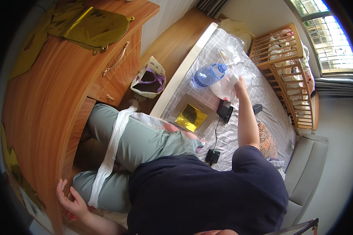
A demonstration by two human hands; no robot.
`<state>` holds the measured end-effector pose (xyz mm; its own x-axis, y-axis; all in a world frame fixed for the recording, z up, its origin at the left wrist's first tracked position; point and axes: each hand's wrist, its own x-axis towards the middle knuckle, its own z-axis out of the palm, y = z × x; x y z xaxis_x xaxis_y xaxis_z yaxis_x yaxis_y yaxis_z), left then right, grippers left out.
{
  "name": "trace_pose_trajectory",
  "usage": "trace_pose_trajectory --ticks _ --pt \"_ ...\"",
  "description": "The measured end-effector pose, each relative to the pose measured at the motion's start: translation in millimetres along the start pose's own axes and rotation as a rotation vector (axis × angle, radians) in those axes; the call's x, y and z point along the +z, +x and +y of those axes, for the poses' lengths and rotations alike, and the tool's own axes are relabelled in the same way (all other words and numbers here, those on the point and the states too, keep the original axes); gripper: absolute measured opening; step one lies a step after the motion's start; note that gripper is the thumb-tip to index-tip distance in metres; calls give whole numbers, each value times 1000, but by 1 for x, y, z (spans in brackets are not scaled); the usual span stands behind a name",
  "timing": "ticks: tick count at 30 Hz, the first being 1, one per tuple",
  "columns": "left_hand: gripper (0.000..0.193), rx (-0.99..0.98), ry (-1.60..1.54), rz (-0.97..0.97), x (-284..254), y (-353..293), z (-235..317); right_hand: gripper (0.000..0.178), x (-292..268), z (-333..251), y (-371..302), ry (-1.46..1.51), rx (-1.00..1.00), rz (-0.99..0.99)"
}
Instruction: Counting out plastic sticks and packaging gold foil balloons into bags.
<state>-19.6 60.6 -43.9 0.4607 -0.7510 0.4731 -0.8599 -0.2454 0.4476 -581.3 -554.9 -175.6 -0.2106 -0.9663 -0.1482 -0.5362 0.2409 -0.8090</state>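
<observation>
The right arm is stretched from its dark sleeve toward 12 o'clock, tipped slightly toward 11, its elbow nearly straight; the right hand (240,86) is set against the crumpled clear bag (222,89) on the bed (245,135); its fingertips are partly hidden, so whether the plastic is clamped or merely touched cannot be told; the left forearm is angled toward 10 o'clock, and the left hand (75,201) is held beside the edge of the table (39,98), fingers apart and curled a little, pointed toward 11.

The bag is spread at the right hand's 8 o'clock; because it is so rumpled, its long axis and the way its mouth is turned cannot be made out; just beside it, at 10 o'clock from that hand, the blue bottle (205,76) is laid on its side, its long axis run from 8 to 2 o'clock, with the cap pointed at 2; a gold square (191,117) and a black box (224,111) are placed at 7 o'clock from the hand; a gold sheet (102,29) is laid on the table's far end, at 10 o'clock.
</observation>
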Motion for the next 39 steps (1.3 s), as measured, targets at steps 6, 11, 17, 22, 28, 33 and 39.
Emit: trace_pose_trajectory --ticks 6,11,17,22,28,33,39 --pt "63 0 30 -9 -5 0 1 26 3 -49 -18 56 -174 121" --pt "64 18 32 -3 -5 5 3 17 -30 -62 -12 221 -237 169" --pt "63 31 35 -1 -6 8 4 14 -66 -81 -8 260 -253 235" --pt "62 49 41 -2 -3 9 5 12 -77 -95 -17 345 -304 190" --pt "62 33 36 -9 -4 8 4 12 -79 -114 -29 346 -384 174" --pt "62 41 20 4 -6 2 7 16 -71 -156 -65 358 -487 91" --pt "60 86 2 -24 -1 27 16 7 -2 -240 -157 360 -729 -111"
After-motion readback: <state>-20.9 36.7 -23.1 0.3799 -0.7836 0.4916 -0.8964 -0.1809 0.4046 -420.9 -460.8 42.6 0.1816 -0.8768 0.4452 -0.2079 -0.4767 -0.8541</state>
